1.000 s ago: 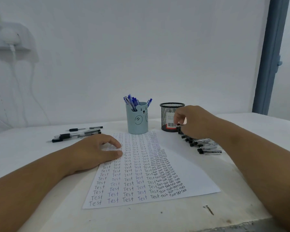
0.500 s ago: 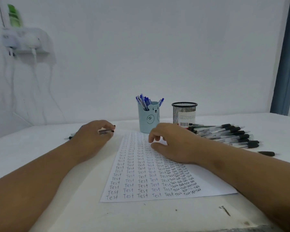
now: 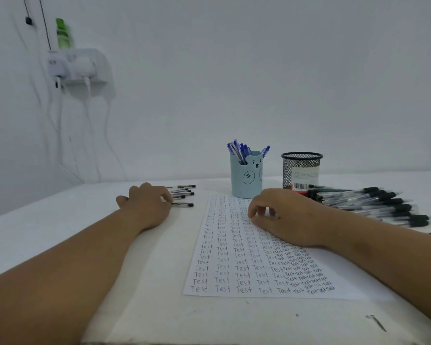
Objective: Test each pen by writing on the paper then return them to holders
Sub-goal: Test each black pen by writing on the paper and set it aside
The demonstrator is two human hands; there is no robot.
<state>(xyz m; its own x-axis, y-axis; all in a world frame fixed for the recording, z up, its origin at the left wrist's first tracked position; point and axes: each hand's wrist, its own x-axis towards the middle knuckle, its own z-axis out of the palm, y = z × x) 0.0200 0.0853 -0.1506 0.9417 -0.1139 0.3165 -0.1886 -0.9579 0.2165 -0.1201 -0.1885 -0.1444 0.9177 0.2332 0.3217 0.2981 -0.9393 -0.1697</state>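
Pens (image 3: 373, 204) heaped beside mesh holder (image 3: 301, 171); paper (image 3: 246, 260) central.

Single head-worn wide view, close above the table (image 3: 47, 220), facing forward and down toward the wall at twelve o'clock, forearms entering at five and seven.

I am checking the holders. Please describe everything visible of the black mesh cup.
The black mesh pen cup is a round wire-mesh cylinder with a solid rim, upright at the back of the table, right of the blue bear holder. It looks empty. A white barcode label covers its front.
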